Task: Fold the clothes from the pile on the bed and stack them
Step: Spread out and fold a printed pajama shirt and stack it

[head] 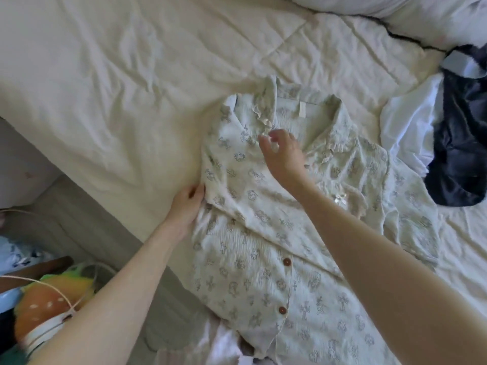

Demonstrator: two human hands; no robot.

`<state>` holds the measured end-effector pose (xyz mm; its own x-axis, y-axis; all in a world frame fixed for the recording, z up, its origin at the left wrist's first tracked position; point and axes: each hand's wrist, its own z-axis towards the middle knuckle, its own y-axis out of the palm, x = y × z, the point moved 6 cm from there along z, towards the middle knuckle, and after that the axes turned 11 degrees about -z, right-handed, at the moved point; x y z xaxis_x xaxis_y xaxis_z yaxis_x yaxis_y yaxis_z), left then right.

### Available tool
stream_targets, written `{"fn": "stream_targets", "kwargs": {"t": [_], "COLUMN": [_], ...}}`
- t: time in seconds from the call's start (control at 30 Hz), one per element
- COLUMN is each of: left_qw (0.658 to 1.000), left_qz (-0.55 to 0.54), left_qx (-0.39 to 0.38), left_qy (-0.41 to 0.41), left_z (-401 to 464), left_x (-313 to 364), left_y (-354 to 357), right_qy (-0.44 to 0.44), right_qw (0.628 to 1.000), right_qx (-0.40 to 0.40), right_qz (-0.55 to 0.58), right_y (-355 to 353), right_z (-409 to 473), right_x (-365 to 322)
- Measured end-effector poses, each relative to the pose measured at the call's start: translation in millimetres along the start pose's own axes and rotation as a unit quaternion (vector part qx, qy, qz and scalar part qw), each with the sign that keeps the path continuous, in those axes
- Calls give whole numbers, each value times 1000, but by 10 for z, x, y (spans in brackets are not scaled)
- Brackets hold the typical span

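Head view. A pale printed button-front shirt (276, 233) lies spread on the cream bedcover (105, 101), directly beneath and between both hands. Its long axis runs from the frilled collar (303, 119), on the far side of the hands, down to the hem at the near edge of the picture, roughly parallel to the forearms. The left hand (187, 204) is at the shirt's left edge, about shoulder height, fingers curled around the folded side of the fabric and gripping it. The right hand (283, 151) sits farther along the axis, just short of the collar, over the chest panel; its fingers are loosely curled with the tips drawn together, but whether they pinch cloth or hover just above it cannot be told.

The left side panel appears already turned in toward the button placket (286, 285). The opposite sleeve (411, 214) remains spread outward, to the right of the right forearm. Judged from this layout, the next fold turns on that sleeve, and the right hand is the nearer one to it.

Beyond the right hand, well apart from the shirt, lie a dark garment (463, 143) and a white garment (411, 127), apparently the remaining pile. To the left of the left arm, off the bed, a plush toy (50, 299) is visible.
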<state>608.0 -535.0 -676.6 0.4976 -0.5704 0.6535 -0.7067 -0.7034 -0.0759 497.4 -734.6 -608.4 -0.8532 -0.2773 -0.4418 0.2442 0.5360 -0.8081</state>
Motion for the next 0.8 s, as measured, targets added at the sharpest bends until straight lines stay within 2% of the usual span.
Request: {"fn": "stream_targets", "kwargs": {"t": [0.07, 0.17, 0.3, 0.57, 0.67, 0.73, 0.8], "left_qw": [999, 996, 986, 973, 979, 985, 985], "left_qz": [27, 34, 47, 63, 51, 36, 57], "left_qx": [-8, 43, 79, 124, 112, 86, 77], "left_qy": [20, 69, 141, 184, 163, 143, 146], "left_z": [-6, -18, -128, -73, 0, 14, -6], "left_x": [-35, -43, -41, -30, -64, -122, -143], "left_y": [-14, -149, -212, -306, -310, -301, -318], "right_qy": [-18, -11, 24, 61, 66, 38, -38], "right_qw": [1000, 999, 997, 996, 992, 994, 999], "right_qx": [-9, -46, -79, -58, -51, -31, 26], "right_qz": [6, -12, -14, 33, 94, 98, 29], "right_y": [68, 244, 436, 657, 650, 590, 490], "right_z": [312, 698, 1026, 1305, 1312, 1232, 1019], "right_x": [-390, -800, -902, -1069, -1061, -1034, -986]}}
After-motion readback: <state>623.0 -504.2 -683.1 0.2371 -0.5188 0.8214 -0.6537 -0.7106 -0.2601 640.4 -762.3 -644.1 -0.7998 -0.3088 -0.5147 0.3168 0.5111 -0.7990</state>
